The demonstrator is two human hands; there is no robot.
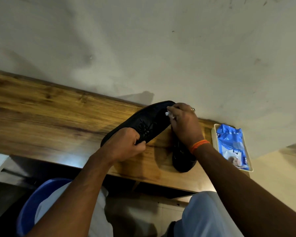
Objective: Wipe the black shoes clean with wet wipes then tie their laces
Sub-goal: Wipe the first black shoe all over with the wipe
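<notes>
Head view, near to far. My knees sit under the desk point(41, 103) edge. My left hand point(125, 144) grips the raised shoe point(143, 124) at its heel end, fingers curled round the side, thumb underneath; the laces face me, loose. My right hand point(183, 124) pinches a bunched wipe point(168, 114) against the toe. The second shoe point(183, 159) lies flat on the desk, partly hidden by my right wrist. Beyond, the wipes pack point(232, 146) sits in a tray point(214, 134) near the wall. Judgement: first shoe's toe mid-wipe. Best to keep the grip firm, press short strokes toe to heel, and turn the wipe as it soils.
</notes>
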